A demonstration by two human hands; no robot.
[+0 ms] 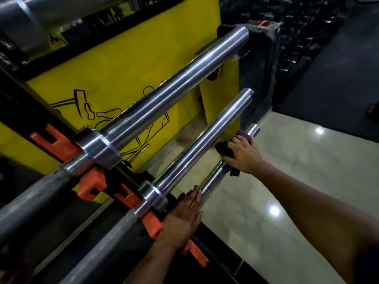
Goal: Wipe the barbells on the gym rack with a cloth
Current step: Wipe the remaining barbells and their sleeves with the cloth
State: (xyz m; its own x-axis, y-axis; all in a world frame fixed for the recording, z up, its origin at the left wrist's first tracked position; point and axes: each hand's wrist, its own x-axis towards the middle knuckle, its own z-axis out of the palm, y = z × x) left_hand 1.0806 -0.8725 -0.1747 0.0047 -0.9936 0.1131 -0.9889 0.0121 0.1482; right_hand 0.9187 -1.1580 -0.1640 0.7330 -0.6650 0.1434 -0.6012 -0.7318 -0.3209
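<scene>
Evidently the right hand (244, 153) is gripping a dark cloth (224, 149) around the lowest barbell's (211, 183) sleeve near its end, while the flat, open left hand (184, 214) is steadying it, two upper barbells (164, 95) probably waiting.

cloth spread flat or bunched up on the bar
Bunched. The cloth is wrapped round the lowest bar under the right hand, dark folds sticking out on both sides.
</scene>
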